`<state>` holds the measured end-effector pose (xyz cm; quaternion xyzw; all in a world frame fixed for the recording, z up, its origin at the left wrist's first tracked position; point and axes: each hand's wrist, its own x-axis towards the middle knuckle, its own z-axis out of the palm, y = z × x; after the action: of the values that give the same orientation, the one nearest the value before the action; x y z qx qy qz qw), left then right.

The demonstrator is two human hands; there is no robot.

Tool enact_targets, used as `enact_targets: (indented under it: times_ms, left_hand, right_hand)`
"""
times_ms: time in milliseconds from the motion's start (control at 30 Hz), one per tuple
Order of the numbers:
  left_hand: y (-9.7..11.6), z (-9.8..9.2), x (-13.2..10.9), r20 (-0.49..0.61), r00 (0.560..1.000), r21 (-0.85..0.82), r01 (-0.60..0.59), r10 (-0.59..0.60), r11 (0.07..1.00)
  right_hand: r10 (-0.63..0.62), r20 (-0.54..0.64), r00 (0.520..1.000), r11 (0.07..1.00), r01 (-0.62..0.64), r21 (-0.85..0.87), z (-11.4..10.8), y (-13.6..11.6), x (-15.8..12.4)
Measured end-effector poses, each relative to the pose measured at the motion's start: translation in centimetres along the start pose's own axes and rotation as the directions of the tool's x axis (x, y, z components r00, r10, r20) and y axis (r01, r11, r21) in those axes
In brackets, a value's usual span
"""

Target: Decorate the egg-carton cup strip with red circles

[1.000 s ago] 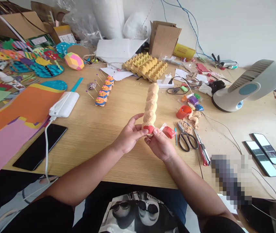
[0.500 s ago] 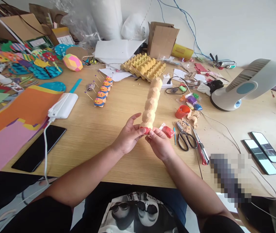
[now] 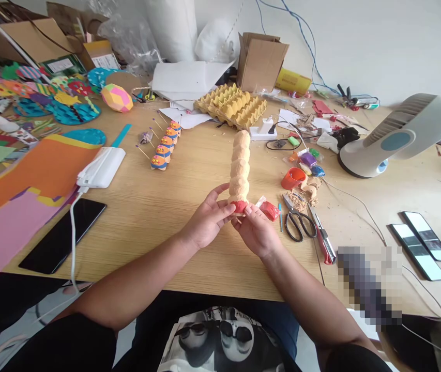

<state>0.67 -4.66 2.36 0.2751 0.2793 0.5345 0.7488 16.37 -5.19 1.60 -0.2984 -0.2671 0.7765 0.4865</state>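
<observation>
A strip of joined egg-carton cups (image 3: 240, 165), tan and bumpy, stands up from my hands over the middle of the wooden table (image 3: 158, 206). My left hand (image 3: 207, 219) pinches its lower end from the left. My right hand (image 3: 257, 232) presses a lump of red clay (image 3: 239, 207) onto that same end from below right. Both hands are closed on the piece. A second red clay piece in clear wrap (image 3: 269, 210) lies just right of my right hand.
Scissors (image 3: 298, 223), a red utility knife (image 3: 324, 240), an orange cup (image 3: 293, 179) and clay bits lie to the right. A white fan (image 3: 398, 137) and two phones (image 3: 422, 243) sit further right. Left are coloured paper sheets (image 3: 30, 181), a power bank (image 3: 102, 166), a black phone (image 3: 63, 235); an egg tray (image 3: 231, 106) behind.
The carton strip tilted right half a second ago and now stands nearly upright again. My hands stay at its lower end, fingers shifting slightly on the red clay.
</observation>
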Motion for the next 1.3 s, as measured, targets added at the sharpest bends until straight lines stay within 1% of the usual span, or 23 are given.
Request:
enact_targets:
  times_ms: [133,400,500,667,900,967,1133,1300]
  left_hand:
    - [-0.21,-0.08,-0.10,-0.015,1.000,0.017,-0.025,0.026,1.000]
    - [-0.61,0.15,-0.34,-0.016,0.990,0.071,-0.135,0.137,0.988]
    - [-0.45,0.20,-0.40,0.006,0.991,0.082,-0.136,0.136,0.987]
    - [-0.43,0.26,-0.36,0.020,0.994,0.066,-0.110,0.109,0.992]
    - [-0.99,0.58,-0.51,-0.022,0.983,0.091,-0.179,0.181,0.980]
    - [-0.97,0.54,-0.49,-0.023,0.982,0.086,-0.182,0.185,0.979]
    - [-0.83,0.03,-0.27,0.005,0.988,0.109,-0.155,0.156,0.982]
    - [-0.95,-0.29,-0.22,0.045,0.983,0.149,-0.181,0.176,0.972]
  right_hand:
    - [0.004,0.006,1.000,1.000,-0.004,-0.009,0.16,-0.15,-0.19]
    - [0.017,0.012,1.000,1.000,-0.017,-0.019,0.40,-0.10,-0.51]
    - [0.011,-0.001,1.000,1.000,-0.011,-0.023,0.18,0.02,-0.43]
    - [-0.031,-0.015,0.999,0.998,0.030,-0.063,0.14,0.21,-0.22]
    - [-0.137,-0.044,0.990,0.984,0.131,-0.123,0.79,0.72,-0.29]
    - [-0.128,-0.041,0.991,0.986,0.122,-0.116,0.79,0.65,-0.35]
    - [-0.041,-0.016,0.999,0.998,0.040,-0.057,0.56,0.34,-0.40]
    - [-0.066,-0.025,0.997,0.997,0.065,-0.048,0.53,0.37,-0.40]
